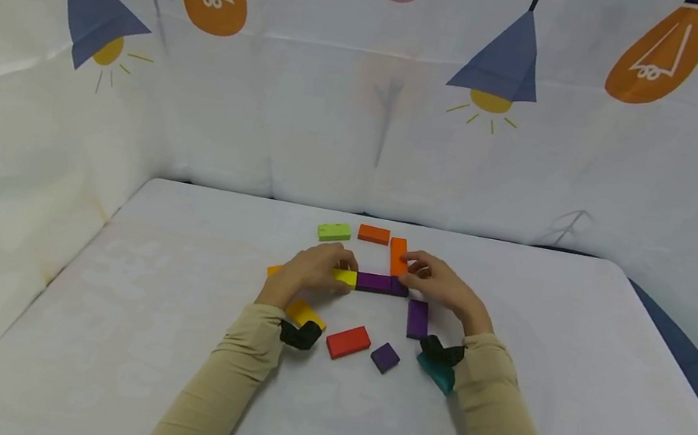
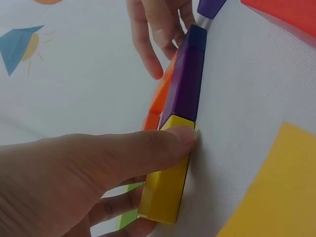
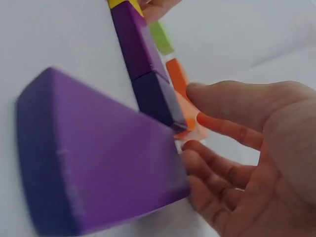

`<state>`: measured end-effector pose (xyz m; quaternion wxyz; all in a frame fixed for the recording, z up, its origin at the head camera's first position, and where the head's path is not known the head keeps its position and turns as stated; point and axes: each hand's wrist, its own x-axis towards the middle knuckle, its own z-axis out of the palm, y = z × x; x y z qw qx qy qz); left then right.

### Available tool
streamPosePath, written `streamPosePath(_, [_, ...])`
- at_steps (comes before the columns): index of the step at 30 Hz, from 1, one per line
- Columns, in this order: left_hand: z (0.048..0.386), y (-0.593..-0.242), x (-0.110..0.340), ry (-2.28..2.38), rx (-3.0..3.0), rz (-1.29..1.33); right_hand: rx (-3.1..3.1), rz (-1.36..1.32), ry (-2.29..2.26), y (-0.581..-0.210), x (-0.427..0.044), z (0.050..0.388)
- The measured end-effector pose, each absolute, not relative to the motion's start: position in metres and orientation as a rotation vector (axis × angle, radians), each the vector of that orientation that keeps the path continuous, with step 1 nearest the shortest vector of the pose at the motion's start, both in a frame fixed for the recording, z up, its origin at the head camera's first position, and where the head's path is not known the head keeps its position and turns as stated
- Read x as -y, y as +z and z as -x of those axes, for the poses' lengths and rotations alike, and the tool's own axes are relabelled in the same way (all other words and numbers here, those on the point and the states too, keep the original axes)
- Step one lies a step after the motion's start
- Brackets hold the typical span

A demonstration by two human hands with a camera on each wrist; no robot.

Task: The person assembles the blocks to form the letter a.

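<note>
My left hand pinches a yellow block, its thumb on the near side and fingers behind. End to end with that block lies a long purple block, followed by a short dark purple block. At the row's right end is my right hand, fingers loosely bent beside the dark purple block and an orange block. Nothing is gripped there; whether a fingertip touches the orange block, I cannot tell. Another purple block lies just below the right hand, large in the right wrist view.
Behind the row lie a lime green block and another orange block. Nearer are a yellow-orange block, a red block, a small purple block and a teal block. A printed cloth hangs behind the white table.
</note>
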<state>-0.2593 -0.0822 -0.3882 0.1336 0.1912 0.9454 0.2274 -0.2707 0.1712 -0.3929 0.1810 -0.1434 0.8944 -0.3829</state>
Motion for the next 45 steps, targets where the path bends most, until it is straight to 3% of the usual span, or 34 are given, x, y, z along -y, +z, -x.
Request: streamPosePath(45, [0.254,-0.393,0.094,0.763,-2.75,-0.493,-2.618,0.572,-1.286,-0.423,-0.17,0.253])
